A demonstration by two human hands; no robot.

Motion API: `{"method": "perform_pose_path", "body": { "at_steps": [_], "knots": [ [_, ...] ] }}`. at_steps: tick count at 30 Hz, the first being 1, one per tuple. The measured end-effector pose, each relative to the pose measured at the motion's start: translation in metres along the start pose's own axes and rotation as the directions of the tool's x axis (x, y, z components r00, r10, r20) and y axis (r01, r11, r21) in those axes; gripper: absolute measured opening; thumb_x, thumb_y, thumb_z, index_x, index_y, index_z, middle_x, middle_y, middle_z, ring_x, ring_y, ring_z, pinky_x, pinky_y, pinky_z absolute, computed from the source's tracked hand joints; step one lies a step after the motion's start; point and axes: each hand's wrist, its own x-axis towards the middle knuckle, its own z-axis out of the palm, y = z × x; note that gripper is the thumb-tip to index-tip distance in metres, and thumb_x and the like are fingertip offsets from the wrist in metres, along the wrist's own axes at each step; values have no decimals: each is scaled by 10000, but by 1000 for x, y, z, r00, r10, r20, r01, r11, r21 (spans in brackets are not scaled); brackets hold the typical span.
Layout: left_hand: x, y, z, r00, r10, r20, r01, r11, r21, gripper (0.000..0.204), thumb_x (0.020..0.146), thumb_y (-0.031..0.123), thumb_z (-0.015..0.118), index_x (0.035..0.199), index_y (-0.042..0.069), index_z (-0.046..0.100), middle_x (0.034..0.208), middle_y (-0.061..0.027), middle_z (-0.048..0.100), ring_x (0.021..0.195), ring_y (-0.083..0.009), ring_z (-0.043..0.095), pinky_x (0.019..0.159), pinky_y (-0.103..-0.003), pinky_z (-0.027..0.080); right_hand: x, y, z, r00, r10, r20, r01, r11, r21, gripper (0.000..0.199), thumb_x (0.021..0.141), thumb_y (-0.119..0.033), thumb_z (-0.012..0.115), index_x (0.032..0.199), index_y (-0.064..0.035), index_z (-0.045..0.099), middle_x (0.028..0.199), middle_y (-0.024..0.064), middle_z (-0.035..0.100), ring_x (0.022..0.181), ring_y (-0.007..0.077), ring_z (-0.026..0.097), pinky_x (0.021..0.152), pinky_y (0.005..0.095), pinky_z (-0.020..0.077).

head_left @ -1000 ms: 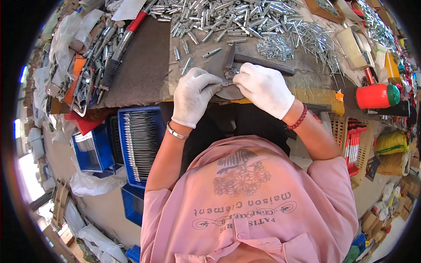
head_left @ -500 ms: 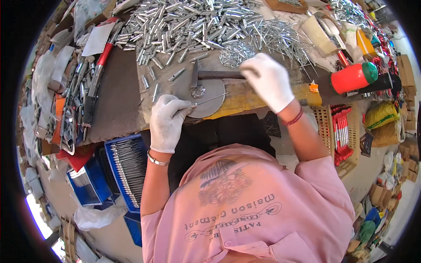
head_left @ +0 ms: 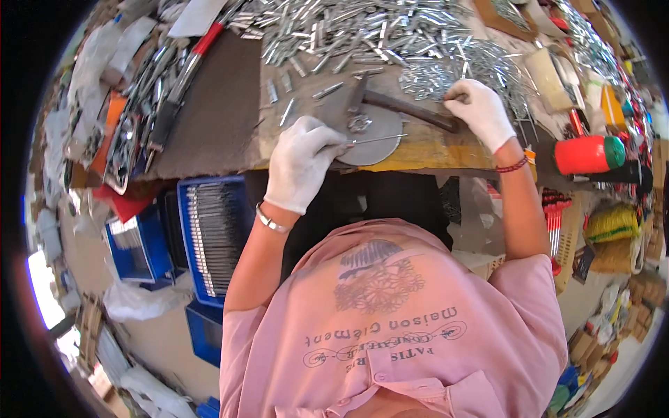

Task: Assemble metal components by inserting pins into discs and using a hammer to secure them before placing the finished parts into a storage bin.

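My gloved left hand (head_left: 303,164) is closed in a pinch on the near end of a thin metal rod (head_left: 382,138). The rod points right across a round metal disc (head_left: 383,151) at the table's front edge. A hammer (head_left: 411,109) lies with its head by the disc and its wooden handle slanting down to the right. Beyond the handle's end my gloved right hand (head_left: 482,115) has its fingertips pressed together; what they hold, if anything, is hidden. Just left of those fingertips is a heap of small metal pieces (head_left: 425,80). A small shiny metal lump (head_left: 359,124) sits on the disc.
Metal sleeves (head_left: 348,31) and a pile of thin rods (head_left: 491,66) cover the table's far side. Tools with a red-handled one (head_left: 208,38) lie at left, a red-and-green bottle (head_left: 585,155) at right. Below the edge are a blue crate of rods (head_left: 182,230) and a yellow basket (head_left: 573,237).
My right hand has left the hammer's handle end and moved right to the small pieces. The hammer now lies at a slant. My left hand still holds the rod; the whole view has shifted.
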Motion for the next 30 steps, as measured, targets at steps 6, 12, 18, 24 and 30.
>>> {"method": "perform_pose_path", "body": {
  "at_steps": [6,12,18,24,30],
  "knots": [
    [-2,3,1,997,63,-51,-57,993,99,118,796,109,841,868,140,754,891,-60,662,863,-310,678,750,-423,542,10,-5,-14,992,28,120,-35,998,59,165,887,-112,768,1010,-6,734,889,52,722,826,112,664,776,287,528],
    [-3,2,-1,992,122,-33,-113,975,190,131,816,126,832,895,154,733,915,-39,658,898,-304,676,767,-418,553,13,-13,-19,986,4,165,-4,1000,-1,147,884,-108,758,970,3,718,853,64,719,790,136,662,767,298,530],
    [-4,0,-1,990,132,-48,-121,974,194,126,818,122,825,886,148,722,914,-52,654,903,-315,676,782,-429,554,-15,-99,-9,995,-90,32,86,990,109,110,881,-69,758,963,-24,700,939,42,694,805,116,670,738,270,542],
    [-3,-2,0,984,170,-62,-155,968,196,146,794,67,799,893,145,724,921,-58,655,909,-321,677,792,-437,558,-28,-138,54,932,-363,2,357,918,176,108,857,-28,783,922,-41,699,901,55,611,666,151,609,627,280,502],
    [-5,0,0,985,162,-65,-141,957,254,130,805,56,779,882,146,724,933,-59,654,909,-330,677,779,-439,564,-23,-141,59,908,-412,72,399,905,145,118,873,-39,772,953,-43,685,902,74,636,681,182,651,637,302,518]
  ]
}}
